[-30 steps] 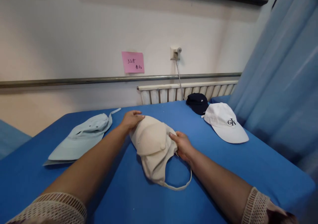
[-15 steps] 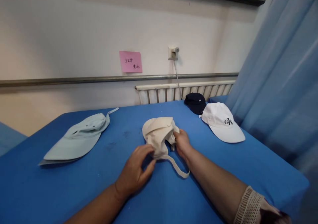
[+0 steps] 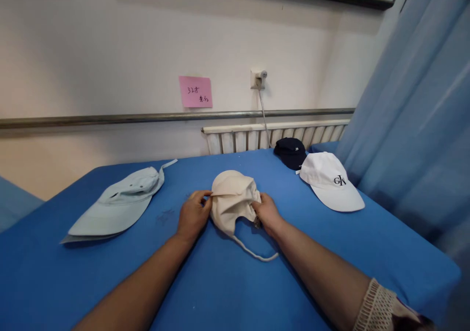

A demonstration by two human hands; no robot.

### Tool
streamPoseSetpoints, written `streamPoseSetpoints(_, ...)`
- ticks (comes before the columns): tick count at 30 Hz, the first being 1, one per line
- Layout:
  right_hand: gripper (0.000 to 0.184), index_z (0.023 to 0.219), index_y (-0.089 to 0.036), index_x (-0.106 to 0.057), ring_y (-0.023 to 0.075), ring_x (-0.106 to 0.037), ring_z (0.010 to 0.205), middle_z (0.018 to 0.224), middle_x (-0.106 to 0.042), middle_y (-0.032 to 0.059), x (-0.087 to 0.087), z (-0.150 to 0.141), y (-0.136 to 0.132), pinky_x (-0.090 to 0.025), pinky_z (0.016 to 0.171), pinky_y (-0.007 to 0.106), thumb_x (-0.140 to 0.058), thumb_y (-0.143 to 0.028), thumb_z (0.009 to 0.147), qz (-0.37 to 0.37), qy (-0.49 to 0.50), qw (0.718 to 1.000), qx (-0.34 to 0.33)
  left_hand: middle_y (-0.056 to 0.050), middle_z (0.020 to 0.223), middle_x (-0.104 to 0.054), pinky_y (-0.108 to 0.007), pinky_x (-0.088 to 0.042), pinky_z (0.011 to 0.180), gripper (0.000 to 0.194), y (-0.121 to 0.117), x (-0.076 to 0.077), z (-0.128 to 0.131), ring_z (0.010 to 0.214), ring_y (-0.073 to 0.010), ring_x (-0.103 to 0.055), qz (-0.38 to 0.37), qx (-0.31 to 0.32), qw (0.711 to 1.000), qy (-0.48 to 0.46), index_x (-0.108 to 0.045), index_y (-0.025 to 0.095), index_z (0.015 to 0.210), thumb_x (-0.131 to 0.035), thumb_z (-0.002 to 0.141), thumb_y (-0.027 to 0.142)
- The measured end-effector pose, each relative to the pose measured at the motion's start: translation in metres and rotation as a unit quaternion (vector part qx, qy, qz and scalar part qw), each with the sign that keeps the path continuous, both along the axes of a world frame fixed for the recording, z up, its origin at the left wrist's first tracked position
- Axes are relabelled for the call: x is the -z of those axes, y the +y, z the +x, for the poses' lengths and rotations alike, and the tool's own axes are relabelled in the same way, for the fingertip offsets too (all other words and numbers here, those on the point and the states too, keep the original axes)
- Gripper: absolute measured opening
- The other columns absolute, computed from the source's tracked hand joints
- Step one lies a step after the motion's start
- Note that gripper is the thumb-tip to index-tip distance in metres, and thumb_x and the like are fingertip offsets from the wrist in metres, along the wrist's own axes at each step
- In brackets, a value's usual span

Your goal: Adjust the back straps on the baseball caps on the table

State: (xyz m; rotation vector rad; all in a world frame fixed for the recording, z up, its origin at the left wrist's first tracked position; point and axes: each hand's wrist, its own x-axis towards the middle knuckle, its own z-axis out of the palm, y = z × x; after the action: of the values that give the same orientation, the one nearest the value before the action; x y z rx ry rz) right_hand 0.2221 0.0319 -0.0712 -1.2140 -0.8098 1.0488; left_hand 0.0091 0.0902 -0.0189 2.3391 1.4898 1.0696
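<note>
A cream baseball cap [image 3: 231, 201] lies on the blue-covered bed [image 3: 227, 292], its brim pointing away from me and its loose back strap trailing toward me on the right. My left hand [image 3: 194, 213] pinches the cap's left edge where the brim meets the crown. On the opposite side, my right hand [image 3: 268, 214] grips the rim by the back opening, the thumb on top of the fabric and some fingertips hidden under it. The crown is creased and partly collapsed between both hands.
To the left lies a folded pale blue cap [image 3: 117, 201]. A white cap with black letters [image 3: 330, 181] and a navy cap [image 3: 290, 152] sit at the back right. Behind the bed are a radiator [image 3: 242, 140] and a wall; a blue curtain [image 3: 407, 125] hangs at right.
My left hand has moved up and away from me, from the cap's near side to its left brim edge, and closed on it. The crown has flattened and spread; my right hand keeps its hold.
</note>
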Motion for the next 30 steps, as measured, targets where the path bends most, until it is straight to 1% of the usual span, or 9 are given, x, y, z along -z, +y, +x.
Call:
streamPoseSetpoints(5, 0.040, 0.106, -0.018, -0.058, 0.0168, -0.061, 0.064, 0.072, -0.066, -0.0005, 0.004, -0.005, 0.002, -0.048, 0.058, 0.026, -0.066, -0.018, 0.066, -0.021, -0.075, 0.997, 0.007, -0.011, 0.099, -0.073, -0.035, -0.051, 0.083, 0.026, 0.042, 0.000, -0.012, 0.088, -0.0243, -0.068, 0.005, -0.056, 0.998, -0.008, -0.071, 0.019, 0.093, -0.050, 0.083, 0.030)
streamPoseSetpoints(8, 0.035, 0.102, -0.020, -0.060, 0.0147, -0.058, 0.062, 0.081, -0.067, 0.0007, -0.001, -0.002, -0.003, -0.046, 0.060, 0.027, -0.065, -0.015, 0.067, -0.030, -0.154, 0.988, -0.007, -0.011, 0.095, -0.074, -0.035, -0.052, 0.080, 0.025, 0.055, 0.005, -0.015, 0.083, -0.0237, -0.069, -0.006, -0.061, 0.998, -0.021, -0.070, 0.017, 0.093, -0.050, 0.081, 0.025)
streamPoseSetpoints(12, 0.018, 0.088, -0.020, -0.061, 0.0150, -0.056, 0.073, 0.093, -0.063, 0.0043, -0.020, 0.009, -0.016, -0.044, 0.074, 0.031, -0.064, -0.014, 0.071, -0.007, -0.370, 0.928, 0.039, -0.014, 0.108, -0.071, -0.036, -0.052, 0.087, 0.035, 0.043, 0.005, -0.021, 0.093, -0.0229, -0.069, 0.014, -0.083, 0.995, -0.060, -0.063, 0.013, 0.111, -0.046, 0.081, 0.022)
streamPoseSetpoints(15, 0.007, 0.086, -0.020, -0.061, 0.0140, -0.054, 0.069, 0.082, -0.061, 0.0018, -0.034, 0.011, -0.027, -0.041, 0.068, 0.028, -0.059, -0.016, 0.080, 0.021, -0.421, 0.906, -0.036, -0.013, 0.110, -0.069, -0.038, -0.050, 0.093, 0.034, 0.008, -0.002, -0.025, 0.099, -0.0235, -0.066, 0.066, -0.081, 0.990, -0.095, -0.060, 0.014, 0.114, -0.048, 0.084, 0.025)
streamPoseSetpoints(16, 0.004, 0.085, -0.020, -0.061, 0.0134, -0.053, 0.067, 0.079, -0.060, 0.0007, -0.037, 0.010, -0.031, -0.040, 0.066, 0.027, -0.061, -0.019, 0.081, 0.030, -0.426, 0.901, -0.079, -0.012, 0.108, -0.069, -0.039, -0.050, 0.093, 0.031, -0.008, -0.005, -0.025, 0.098, -0.0236, -0.065, 0.087, -0.056, 0.990, -0.093, -0.061, 0.015, 0.112, -0.049, 0.085, 0.026)
streamPoseSetpoints(18, 0.016, 0.086, -0.020, -0.061, 0.0130, -0.052, 0.068, 0.081, -0.059, -0.0001, -0.042, 0.007, -0.038, -0.039, 0.064, 0.026, -0.070, -0.029, 0.078, 0.046, -0.449, 0.880, -0.152, -0.009, 0.103, -0.069, -0.039, -0.050, 0.090, 0.025, -0.042, -0.010, -0.023, 0.095, -0.0230, -0.065, 0.097, 0.033, 0.993, -0.060, -0.062, 0.019, 0.107, -0.051, 0.087, 0.027)
streamPoseSetpoints(22, 0.048, 0.098, -0.019, -0.059, 0.0169, -0.054, 0.081, 0.098, -0.059, 0.0041, -0.044, 0.000, -0.048, -0.040, 0.071, 0.028, -0.084, -0.040, 0.063, 0.062, -0.529, 0.820, -0.209, -0.007, 0.104, -0.069, -0.038, -0.050, 0.089, 0.023, -0.095, -0.019, -0.011, 0.096, -0.0218, -0.063, 0.009, 0.278, 0.959, 0.045, -0.061, 0.022, 0.109, -0.054, 0.088, 0.023)
streamPoseSetpoints(25, 0.031, 0.095, -0.018, -0.058, 0.0169, -0.054, 0.082, 0.096, -0.059, 0.0049, -0.044, 0.000, -0.048, -0.040, 0.073, 0.028, -0.076, -0.028, 0.072, 0.065, -0.556, 0.800, -0.214, -0.007, 0.108, -0.067, -0.040, -0.046, 0.095, 0.034, -0.106, -0.023, -0.004, 0.103, -0.0238, -0.059, -0.059, 0.390, 0.911, 0.116, -0.059, 0.023, 0.116, -0.064, 0.083, 0.028)
streamPoseSetpoints(30, 0.014, 0.086, -0.018, -0.057, 0.0132, -0.053, 0.072, 0.085, -0.059, 0.0010, -0.041, 0.001, -0.044, -0.039, 0.067, 0.025, -0.068, -0.021, 0.078, 0.087, -0.515, 0.828, -0.203, -0.006, 0.108, -0.067, -0.039, -0.043, 0.098, 0.020, -0.093, -0.022, -0.008, 0.104, -0.0229, -0.059, -0.107, 0.415, 0.891, 0.150, -0.064, 0.024, 0.108, -0.061, 0.089, 0.031)
